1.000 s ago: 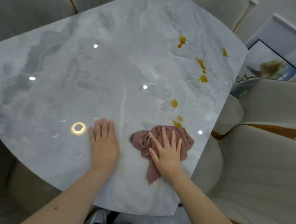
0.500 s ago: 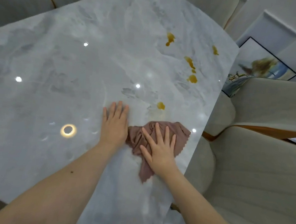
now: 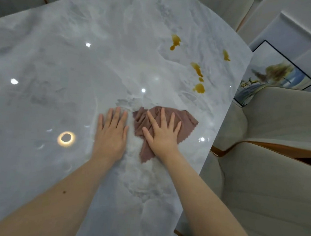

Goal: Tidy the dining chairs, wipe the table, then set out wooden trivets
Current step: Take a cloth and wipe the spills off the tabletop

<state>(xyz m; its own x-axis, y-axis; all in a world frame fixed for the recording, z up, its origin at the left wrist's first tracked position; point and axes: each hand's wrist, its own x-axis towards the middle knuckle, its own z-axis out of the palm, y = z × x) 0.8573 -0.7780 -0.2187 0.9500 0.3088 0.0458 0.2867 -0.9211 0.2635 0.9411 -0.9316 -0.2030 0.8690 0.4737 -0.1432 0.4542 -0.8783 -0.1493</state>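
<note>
A grey marble dining table fills most of the view. My right hand presses flat, fingers spread, on a crumpled mauve cloth near the table's right edge. My left hand rests flat on the bare tabletop just left of the cloth, fingers straight. Several amber spill spots lie on the marble beyond the cloth, toward the far right corner. No trivets are in view.
Cream upholstered chairs with orange trim stand close along the right side of the table, and more chair backs line the far edge. A framed picture leans against the wall at the right.
My right hand has pushed the cloth forward over the nearest amber spots, which no longer show. My left hand has slid forward alongside it, and the view has moved closer over the table.
</note>
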